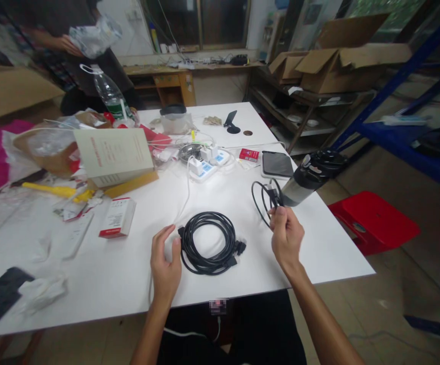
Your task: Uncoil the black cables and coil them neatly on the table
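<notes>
A thick coil of black cable lies flat on the white table in front of me, its dark plugs at the left and right of the ring. Beside the coil's left edge is my left hand, fingers apart and curved, holding nothing; whether a fingertip touches the cable I cannot tell. My right hand is closed on a small looped black cable, raised above the table to the right of the coil. A pale connector shows near the top of that loop.
A dark tumbler stands near the right edge, beside a tablet-like device. A power strip with white chargers lies behind the coil. Boxes and bags crowd the left, near a water bottle. A red stool stands right; another person stands back left.
</notes>
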Demonstrator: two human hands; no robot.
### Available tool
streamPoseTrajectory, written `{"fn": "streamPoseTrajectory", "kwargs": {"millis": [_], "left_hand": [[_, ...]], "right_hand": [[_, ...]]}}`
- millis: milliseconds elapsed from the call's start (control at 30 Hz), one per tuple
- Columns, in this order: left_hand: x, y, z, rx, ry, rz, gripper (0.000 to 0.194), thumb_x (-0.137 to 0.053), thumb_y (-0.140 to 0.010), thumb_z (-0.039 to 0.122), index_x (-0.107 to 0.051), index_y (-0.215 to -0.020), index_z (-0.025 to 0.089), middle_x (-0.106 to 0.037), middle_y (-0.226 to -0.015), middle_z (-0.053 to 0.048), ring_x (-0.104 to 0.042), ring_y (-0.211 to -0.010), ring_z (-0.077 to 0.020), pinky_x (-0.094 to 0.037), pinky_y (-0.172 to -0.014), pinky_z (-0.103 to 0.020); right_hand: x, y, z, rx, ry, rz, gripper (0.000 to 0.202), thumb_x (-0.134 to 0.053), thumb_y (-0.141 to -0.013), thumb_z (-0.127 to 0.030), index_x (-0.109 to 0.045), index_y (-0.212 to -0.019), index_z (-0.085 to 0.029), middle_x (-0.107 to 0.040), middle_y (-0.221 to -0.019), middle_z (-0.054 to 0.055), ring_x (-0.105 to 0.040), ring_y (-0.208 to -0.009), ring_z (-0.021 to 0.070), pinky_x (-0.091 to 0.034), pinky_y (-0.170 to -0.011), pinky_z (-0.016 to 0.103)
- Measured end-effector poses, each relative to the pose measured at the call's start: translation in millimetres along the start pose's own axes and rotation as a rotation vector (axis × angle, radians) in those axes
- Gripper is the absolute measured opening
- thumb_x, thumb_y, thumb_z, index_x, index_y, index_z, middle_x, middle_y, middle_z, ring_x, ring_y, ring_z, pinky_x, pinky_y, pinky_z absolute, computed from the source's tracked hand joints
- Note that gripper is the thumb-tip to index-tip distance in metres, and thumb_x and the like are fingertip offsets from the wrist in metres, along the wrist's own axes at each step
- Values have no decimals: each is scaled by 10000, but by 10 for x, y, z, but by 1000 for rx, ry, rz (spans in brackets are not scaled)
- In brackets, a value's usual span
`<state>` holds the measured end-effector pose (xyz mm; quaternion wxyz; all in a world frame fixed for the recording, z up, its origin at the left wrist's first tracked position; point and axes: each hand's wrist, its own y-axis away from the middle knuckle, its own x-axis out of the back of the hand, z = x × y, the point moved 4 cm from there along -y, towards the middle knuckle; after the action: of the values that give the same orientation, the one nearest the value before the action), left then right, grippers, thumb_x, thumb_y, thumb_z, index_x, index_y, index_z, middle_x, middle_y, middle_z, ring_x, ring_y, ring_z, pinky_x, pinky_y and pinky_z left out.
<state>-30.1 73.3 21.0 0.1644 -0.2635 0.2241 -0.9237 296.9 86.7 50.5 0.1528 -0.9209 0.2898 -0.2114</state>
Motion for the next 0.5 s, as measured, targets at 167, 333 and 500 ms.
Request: {"fn": "streamPoseTrajectory", "kwargs": {"millis": [167,333,500], "left_hand": [[53,108,203,-272,-25,58,323,-652,-1018,149,-703,-1330,219,-748,-1233,-115,-698,-1184,-272,-546,-1062,-481],[-53,398,740,-250,186,-257,289,-647,-1024,170,-757,-1279,249,-792,-1191,-105,-721,-1175,-281,-569,-1057,-480],[-241,750,1337,296,548,-621,334,-694,-1015,429,-829,-1239,222,-810,-1194,-147,-761,-1020,-308,-643,-871,-401]], "right_hand": [[324,681,-362,-262,-388,66,409,-501,-1107,-552,-639,-949,-201,-381,-609,-78,-357,-516,102,-329,-480,214],[408,1345,-484,-273,-304,-173,374,-461,-1130,-486,-689,-1094,-192,-538,-660,-30,-518,-567,126,-465,-530,214],[335,1613,-686,-83,-266,-507,354,-466,-1120,-415,-737,-1263,-237,-793,-1128,103,-777,-955,234,-646,-889,321]]}}
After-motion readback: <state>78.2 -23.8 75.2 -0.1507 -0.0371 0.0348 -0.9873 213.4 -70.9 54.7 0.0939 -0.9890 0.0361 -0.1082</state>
